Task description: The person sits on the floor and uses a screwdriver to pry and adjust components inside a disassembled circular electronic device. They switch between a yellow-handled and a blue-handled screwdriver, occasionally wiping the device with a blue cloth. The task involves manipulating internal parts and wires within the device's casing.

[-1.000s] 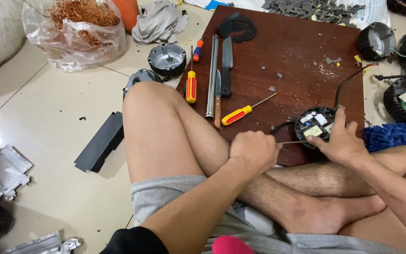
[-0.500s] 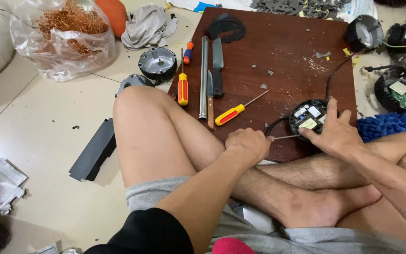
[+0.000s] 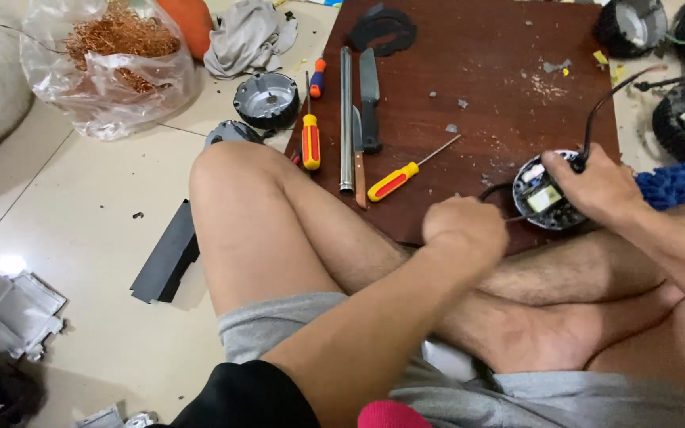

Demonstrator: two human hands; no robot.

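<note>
- Dark-brown wooden board [image 3: 485,87] on the tiled floor is the landmark — person sits cross-legged at its near edge.
- Right hand [image 3: 592,186] at the board's near right corner, fingers curled over a round black housing [image 3: 545,198] with a circuit board inside; black cable [image 3: 596,111] runs up from it.
- Left hand [image 3: 463,230] at the board's near edge, just left of the housing, fist closed on a thin metal tool whose tip touches the housing — tool type unclear.
- Mid-board: yellow-red screwdriver [image 3: 396,178], knife [image 3: 369,99], metal rod [image 3: 346,119]; orange screwdriver [image 3: 311,139] at left edge.
- Left of board: black round casing [image 3: 266,99], bag of copper wire [image 3: 116,55].
</note>
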